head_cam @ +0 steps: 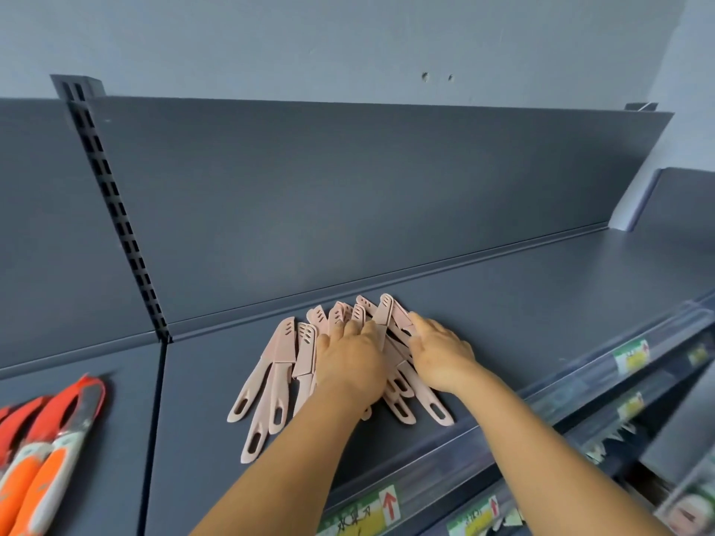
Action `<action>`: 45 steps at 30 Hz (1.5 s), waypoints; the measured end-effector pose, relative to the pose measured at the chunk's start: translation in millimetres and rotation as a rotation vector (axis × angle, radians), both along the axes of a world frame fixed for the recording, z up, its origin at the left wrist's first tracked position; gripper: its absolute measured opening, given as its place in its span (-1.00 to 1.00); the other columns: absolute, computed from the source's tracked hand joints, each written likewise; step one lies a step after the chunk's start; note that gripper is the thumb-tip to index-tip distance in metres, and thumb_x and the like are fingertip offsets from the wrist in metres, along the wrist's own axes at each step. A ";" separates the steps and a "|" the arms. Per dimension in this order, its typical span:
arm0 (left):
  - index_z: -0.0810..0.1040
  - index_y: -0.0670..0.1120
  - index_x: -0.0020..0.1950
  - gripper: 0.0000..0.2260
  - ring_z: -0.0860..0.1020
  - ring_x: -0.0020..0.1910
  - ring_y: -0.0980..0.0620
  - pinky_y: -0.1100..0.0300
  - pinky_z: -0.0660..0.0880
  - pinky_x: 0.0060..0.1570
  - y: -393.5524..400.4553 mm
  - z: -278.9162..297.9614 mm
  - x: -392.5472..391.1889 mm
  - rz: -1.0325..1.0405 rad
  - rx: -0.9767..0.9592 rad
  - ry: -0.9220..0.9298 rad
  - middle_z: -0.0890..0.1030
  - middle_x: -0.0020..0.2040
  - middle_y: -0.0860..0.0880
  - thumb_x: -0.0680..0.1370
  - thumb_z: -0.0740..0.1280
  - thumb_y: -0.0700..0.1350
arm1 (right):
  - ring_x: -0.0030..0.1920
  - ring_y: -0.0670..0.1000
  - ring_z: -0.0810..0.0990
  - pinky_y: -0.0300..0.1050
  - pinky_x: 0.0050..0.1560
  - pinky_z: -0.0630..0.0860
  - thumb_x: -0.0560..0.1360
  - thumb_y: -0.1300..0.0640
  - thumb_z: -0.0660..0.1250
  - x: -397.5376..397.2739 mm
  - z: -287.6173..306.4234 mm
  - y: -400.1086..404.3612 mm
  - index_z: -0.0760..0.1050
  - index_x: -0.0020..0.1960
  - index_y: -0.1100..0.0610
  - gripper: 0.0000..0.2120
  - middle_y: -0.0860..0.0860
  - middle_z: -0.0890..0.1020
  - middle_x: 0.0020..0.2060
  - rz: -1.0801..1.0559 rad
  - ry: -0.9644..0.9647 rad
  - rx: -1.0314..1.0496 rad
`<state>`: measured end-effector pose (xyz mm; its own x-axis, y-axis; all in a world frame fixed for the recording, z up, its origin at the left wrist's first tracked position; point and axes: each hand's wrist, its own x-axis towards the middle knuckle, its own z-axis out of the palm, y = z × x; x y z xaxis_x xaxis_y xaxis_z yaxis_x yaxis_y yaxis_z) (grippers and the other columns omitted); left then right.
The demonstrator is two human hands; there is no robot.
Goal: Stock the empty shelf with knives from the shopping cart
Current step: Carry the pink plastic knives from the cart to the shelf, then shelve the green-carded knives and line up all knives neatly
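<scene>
We press our left hand point(350, 355) flat and open on the pink knives point(278, 365) piled near the shelf point(541, 303) front edge; our right hand point(441, 352), fingers loosely spread, touches them. Right of the knives, bare shelf.

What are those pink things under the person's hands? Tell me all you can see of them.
The pink knives look like small plastic-handled kitchen knives, each blade covered by a matching pink sheath with slanted slots near the tip. Each handle ends in an oval hole. They lie flat in a loose, overlapping fan on the dark grey shelf, tips toward the back panel, handles toward the front edge. The left hand presses on the middle of the pile; the right hand touches its right side.
</scene>
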<state>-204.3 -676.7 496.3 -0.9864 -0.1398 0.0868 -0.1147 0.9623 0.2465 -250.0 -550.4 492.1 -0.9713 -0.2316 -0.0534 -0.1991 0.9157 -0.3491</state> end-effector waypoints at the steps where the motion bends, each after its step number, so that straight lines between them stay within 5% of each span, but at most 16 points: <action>1: 0.08 -0.05 0.55 -0.52 -0.03 0.55 -0.06 -0.05 -0.06 0.49 -0.8 0.7 1.7 0.003 0.016 0.022 0.12 0.55 -0.06 0.63 0.07 -0.10 | 0.51 0.03 0.12 0.02 0.44 0.12 0.65 0.02 -0.06 3.0 1.6 1.5 -0.05 0.56 -0.02 -0.51 -0.06 0.11 0.54 -0.008 0.010 -0.017; 12: 0.21 -0.08 0.51 -0.56 0.24 0.43 -0.01 0.14 0.16 0.40 21.8 18.9 71.9 -0.230 0.175 0.383 0.32 0.45 -0.03 0.64 0.07 0.02 | 0.53 -0.01 0.06 0.02 0.49 0.05 0.63 -0.12 -0.01 109.8 29.0 37.5 -0.02 0.56 -0.04 -0.47 -0.07 0.10 0.54 -0.165 0.228 -0.187; 19: 0.38 -0.09 0.41 -0.60 0.39 0.31 -0.06 0.13 0.29 0.31 51.4 -8.1 143.5 -0.464 0.203 0.288 0.46 0.33 -0.05 0.61 0.18 0.02 | 0.50 -0.01 0.13 0.00 0.48 0.09 0.62 -0.12 0.04 204.5 -7.7 72.4 0.08 0.54 0.00 -0.47 -0.04 0.19 0.51 -0.326 0.211 -0.240; 45: 0.16 -0.07 0.52 -0.53 0.26 0.41 -0.02 0.13 0.22 0.36 317.2 -188.4 274.7 -1.077 0.121 -0.362 0.30 0.46 -0.03 0.64 0.10 0.01 | 0.40 0.09 0.35 -0.03 0.40 0.26 0.62 -0.05 0.11 428.3 -212.6 291.8 0.22 0.49 0.11 -0.52 0.07 0.38 0.42 -1.215 -0.134 -0.386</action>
